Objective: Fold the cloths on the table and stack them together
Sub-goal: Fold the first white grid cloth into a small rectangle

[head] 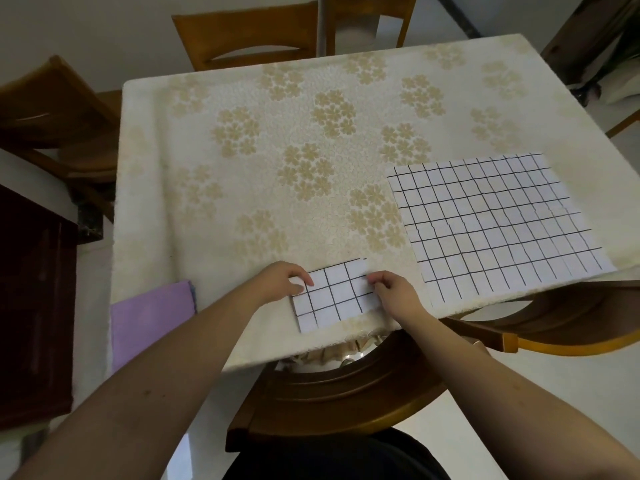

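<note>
No brand, label or writing to read anywhere here. All eyes on the folded cloth: white with a black grid, folded down to a small rectangle a few squares across, lying flat at the near edge of the surface, slightly askew, with an under-layer peeking out along its far edge. Left hand sits on the folded cloth's left edge, fingers curled, tips pinching the fabric. Right hand is at the folded cloth's right edge, fingers bent, pinching there too. To the right of the folded cloth, and a little farther back, lies the open cloth: same white with black grid, spread flat in one big sheet, faint ripples bending its lines, its near right corner reaching the surface's edge. Left of the folded cloth, well apart, a purple cloth hangs over the surface's near left corner. The surface wears a cream cover with tan flower clusters.
</note>
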`<act>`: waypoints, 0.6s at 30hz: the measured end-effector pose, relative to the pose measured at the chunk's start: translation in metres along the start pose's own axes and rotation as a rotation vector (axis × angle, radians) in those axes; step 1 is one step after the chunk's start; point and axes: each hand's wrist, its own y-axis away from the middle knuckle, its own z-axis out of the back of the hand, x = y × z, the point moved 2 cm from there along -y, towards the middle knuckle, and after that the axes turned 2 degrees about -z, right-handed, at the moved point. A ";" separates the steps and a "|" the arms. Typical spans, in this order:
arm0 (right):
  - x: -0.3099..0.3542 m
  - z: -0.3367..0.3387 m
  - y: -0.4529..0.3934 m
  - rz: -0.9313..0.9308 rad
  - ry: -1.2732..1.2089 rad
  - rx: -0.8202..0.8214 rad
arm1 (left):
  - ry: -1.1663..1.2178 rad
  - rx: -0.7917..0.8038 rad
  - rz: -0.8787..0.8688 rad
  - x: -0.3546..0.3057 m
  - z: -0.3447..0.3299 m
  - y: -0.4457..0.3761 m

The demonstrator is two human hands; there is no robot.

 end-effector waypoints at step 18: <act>-0.009 0.014 0.043 0.053 0.113 -0.004 | -0.110 -0.392 -0.042 -0.013 -0.026 0.007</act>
